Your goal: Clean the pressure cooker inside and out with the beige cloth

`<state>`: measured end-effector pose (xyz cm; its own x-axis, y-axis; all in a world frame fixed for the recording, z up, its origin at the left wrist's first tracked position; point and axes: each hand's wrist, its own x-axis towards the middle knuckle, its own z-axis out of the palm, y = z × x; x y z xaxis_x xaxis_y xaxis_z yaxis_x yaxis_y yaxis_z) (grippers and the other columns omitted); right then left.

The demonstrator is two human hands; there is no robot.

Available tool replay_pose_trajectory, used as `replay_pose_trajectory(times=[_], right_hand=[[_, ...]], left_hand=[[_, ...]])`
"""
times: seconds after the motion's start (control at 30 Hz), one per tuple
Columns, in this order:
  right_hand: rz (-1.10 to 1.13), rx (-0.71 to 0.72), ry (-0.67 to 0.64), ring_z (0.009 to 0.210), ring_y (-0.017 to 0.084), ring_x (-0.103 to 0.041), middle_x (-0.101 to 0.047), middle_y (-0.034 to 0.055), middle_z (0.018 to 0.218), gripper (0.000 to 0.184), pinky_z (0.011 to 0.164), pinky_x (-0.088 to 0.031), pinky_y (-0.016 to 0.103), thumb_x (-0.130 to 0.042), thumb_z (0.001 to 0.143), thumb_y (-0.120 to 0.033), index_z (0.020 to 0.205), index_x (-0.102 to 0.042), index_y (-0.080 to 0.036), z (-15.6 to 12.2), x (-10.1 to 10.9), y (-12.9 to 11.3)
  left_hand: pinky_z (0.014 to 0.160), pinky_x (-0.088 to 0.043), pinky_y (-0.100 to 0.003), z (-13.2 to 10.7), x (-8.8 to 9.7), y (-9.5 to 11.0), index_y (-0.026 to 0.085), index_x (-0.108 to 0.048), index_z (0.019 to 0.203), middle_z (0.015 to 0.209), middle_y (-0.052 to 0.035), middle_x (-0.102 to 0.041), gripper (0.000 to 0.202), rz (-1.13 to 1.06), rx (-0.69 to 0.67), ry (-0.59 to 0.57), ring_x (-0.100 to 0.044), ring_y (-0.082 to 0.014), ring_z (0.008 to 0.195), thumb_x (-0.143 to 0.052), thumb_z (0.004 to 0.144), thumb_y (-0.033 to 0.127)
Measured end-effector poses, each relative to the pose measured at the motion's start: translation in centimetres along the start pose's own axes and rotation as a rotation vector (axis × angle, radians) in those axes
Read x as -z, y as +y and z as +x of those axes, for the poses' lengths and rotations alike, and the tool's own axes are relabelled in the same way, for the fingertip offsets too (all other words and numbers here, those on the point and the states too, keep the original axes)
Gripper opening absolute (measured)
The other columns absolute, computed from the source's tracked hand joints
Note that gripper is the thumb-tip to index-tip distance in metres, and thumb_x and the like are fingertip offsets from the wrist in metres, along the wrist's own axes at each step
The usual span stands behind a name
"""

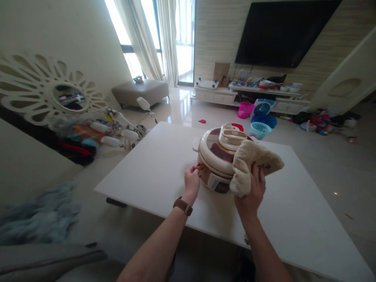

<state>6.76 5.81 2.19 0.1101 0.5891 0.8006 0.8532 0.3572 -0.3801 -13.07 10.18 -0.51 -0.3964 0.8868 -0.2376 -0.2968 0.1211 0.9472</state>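
A cream electric pot (213,172) with a glass-windowed lid (219,152) and a thick lid handle (233,137) stands on a white table (152,168). My left hand (192,180), with a brown watch on its wrist, has its fingers curled in against the pot's lower left wall. A beige cloth (245,160) is bunched in my right hand (255,190) and drapes against the pot's right side. That cloth hides the right end of the pot. A dark label or control panel (219,184) shows low on the front.
Beyond the table are a pink basket (246,110), a light-blue basket (259,130) and a low TV stand (216,96) with clutter. A fan or lamp with white blades (120,135) lies left on the floor, near a decorative mirror (70,97). A grey bench (141,92) stands by the window.
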Motion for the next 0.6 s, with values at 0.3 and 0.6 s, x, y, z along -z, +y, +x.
replay_pose_trajectory(times=[0.3, 0.6], right_hand=[[-0.01, -0.042, 0.139, 0.154, 0.038, -0.038, -0.049, 0.0189, 0.159, 0.06, 0.121, -0.036, 0.066, -0.057, 0.095, -0.037, 0.151, -0.052, -0.016, 0.7, -1.9, -0.1], [-0.015, 0.001, 0.062, 0.157, 0.038, -0.033, -0.047, 0.0167, 0.162, 0.059, 0.121, -0.035, 0.067, -0.055, 0.096, -0.037, 0.152, -0.052, -0.019, 0.4, -1.4, -1.1]], left_hand=[[0.071, -0.055, -0.033, 0.9, -0.4, 0.2, 0.02, -0.061, 0.071, 0.091, -0.0092, -0.076, 0.009, -0.028, 0.043, 0.085, -0.071, -0.0215, 0.084, -0.054, 0.07, 0.026], [0.074, -0.057, -0.032, 0.0, -1.4, 0.2, 0.02, -0.06, 0.07, 0.098, -0.0079, -0.076, 0.006, -0.024, 0.038, 0.129, -0.07, -0.021, 0.087, -0.056, 0.072, 0.024]])
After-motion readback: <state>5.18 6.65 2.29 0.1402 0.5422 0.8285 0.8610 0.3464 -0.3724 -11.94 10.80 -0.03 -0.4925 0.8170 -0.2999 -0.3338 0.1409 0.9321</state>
